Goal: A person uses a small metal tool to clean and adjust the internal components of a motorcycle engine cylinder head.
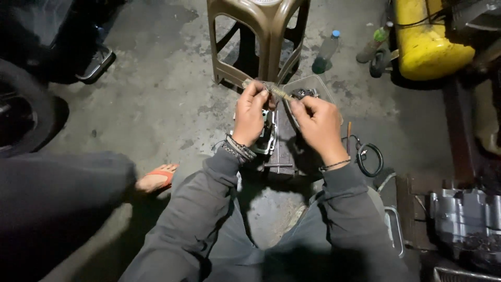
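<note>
Head view looks down at two hands raised over a dirty concrete floor (156,94). The left hand (249,112) is clenched around one end of a thin brass-coloured rod (276,92), thumb and fingers pinching it near the top. The right hand (319,125) pinches the rod's other end between thumb and forefinger, the remaining fingers curled in. The rod runs tilted between the two hands, just in front of a brown plastic stool (266,36). Both wrists wear bracelets, and grey sleeves cover the arms.

Below the hands, on the floor, lies a metal engine part (271,141) beside a clear plastic tray (318,86). A black cable loop (369,159) lies to the right of it. A green plastic bottle (326,52) lies near the stool, with a yellow tank (425,42) further right. A foot in an orange sandal (156,178) rests at the left, and a tyre (23,112) shows at the left edge.
</note>
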